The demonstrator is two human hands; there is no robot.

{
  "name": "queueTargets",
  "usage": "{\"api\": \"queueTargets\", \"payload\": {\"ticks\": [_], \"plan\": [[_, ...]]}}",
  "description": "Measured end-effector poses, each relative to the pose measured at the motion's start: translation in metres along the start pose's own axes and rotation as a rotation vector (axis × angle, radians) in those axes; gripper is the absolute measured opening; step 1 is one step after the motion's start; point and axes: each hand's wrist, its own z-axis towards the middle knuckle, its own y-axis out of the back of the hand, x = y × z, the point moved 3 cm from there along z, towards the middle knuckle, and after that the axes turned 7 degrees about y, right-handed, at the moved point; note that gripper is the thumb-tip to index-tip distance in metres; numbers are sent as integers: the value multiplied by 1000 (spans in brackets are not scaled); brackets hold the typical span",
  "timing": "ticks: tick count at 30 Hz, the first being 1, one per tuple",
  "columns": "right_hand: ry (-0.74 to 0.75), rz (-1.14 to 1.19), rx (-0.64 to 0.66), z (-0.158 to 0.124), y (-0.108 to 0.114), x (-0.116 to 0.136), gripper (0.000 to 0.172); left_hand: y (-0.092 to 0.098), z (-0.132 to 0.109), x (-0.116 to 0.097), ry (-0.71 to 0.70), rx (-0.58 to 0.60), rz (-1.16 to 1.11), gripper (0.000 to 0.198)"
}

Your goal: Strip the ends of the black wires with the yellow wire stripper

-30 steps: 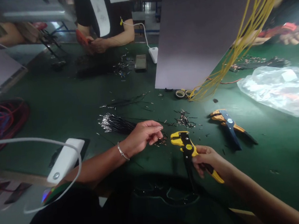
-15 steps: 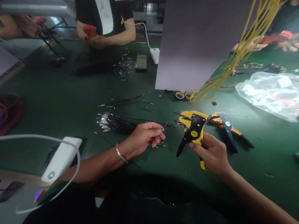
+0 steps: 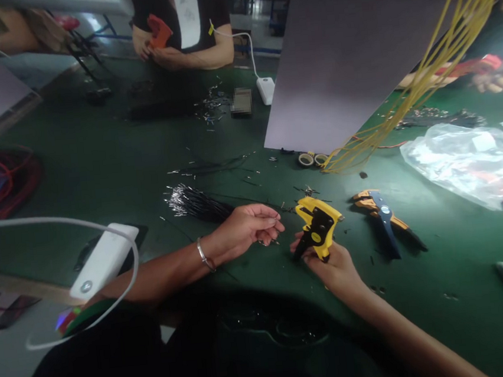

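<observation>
Yellow and black wire stripper [image 3: 318, 225] sits in my right hand [image 3: 333, 271]. My fingers [image 3: 337, 272] wrap closely around its handle and clamp it, and its black nose points down and to the left. My left hand [image 3: 244, 232] is just beside the tool, above the green mat [image 3: 99, 173]. Its thumb and first fingertips [image 3: 272, 217] come together, but I cannot tell if a thin wire is between them, because this part is too small to see.

Black wires [image 3: 195, 203] lie in a bundle on the mat, just left of my left hand, with their bare silver ends to the left. Small cut scraps [image 3: 306, 192] lie just beyond the stripper. A second stripper [image 3: 382, 211], orange and blue, rests on the mat to the right, near my right hand.

As I judge it, the stripping work is in hand: the tool is ready and my other fingers are at the wires. The next move calls for one wire end set straight and exact in the stripper's mouth.

Farther away, yellow wires [image 3: 441, 81] hang down beside a grey board [image 3: 354, 54], and a plastic bag [image 3: 466, 162] lies at the right. Across the table, a co-worker's hands [image 3: 163, 57] hold an orange tool [image 3: 156, 34].
</observation>
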Motion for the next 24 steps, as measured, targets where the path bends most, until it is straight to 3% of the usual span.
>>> {"api": "queueTargets", "payload": {"ticks": [5, 16, 24], "plan": [[-55, 21, 63, 6, 0, 2, 20, -2, -2, 1, 44, 41, 25, 11], [43, -117, 72, 16, -8, 12, 10, -11, -9, 4, -8, 98, -16, 9], [36, -103, 80, 21, -16, 20, 11, -13, -10, 5, 25, 66, -38, 5]]}}
